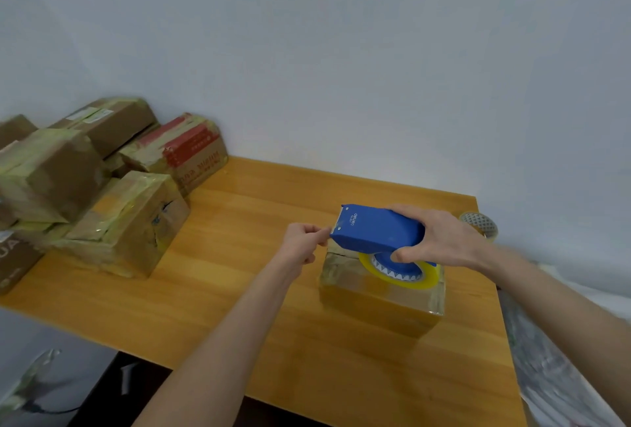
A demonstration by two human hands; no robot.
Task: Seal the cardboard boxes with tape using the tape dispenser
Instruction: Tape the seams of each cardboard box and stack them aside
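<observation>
Evidently tape is being started: the right hand (444, 242) grips the dispenser (375, 228) over the box (379, 303), which sits on the bench (239, 273) under it. The left hand (302, 244) pinches what seems the tape end (329, 230) at its mouth; next, pull it onto the box.

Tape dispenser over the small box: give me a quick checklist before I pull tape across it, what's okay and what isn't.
1. Blue tape dispenser held securely: ok, the right hand wraps around its rear.
2. Tape end caught: cannot tell; the left hand pinches at the dispenser's front edge, but no clear tape shows.
3. Cardboard box under the dispenser: ok, it sits flat on the wooden table.
4. Tape roll loaded: ok.
5. Box flaps closed: cannot tell, the dispenser hides most of the top.
</observation>
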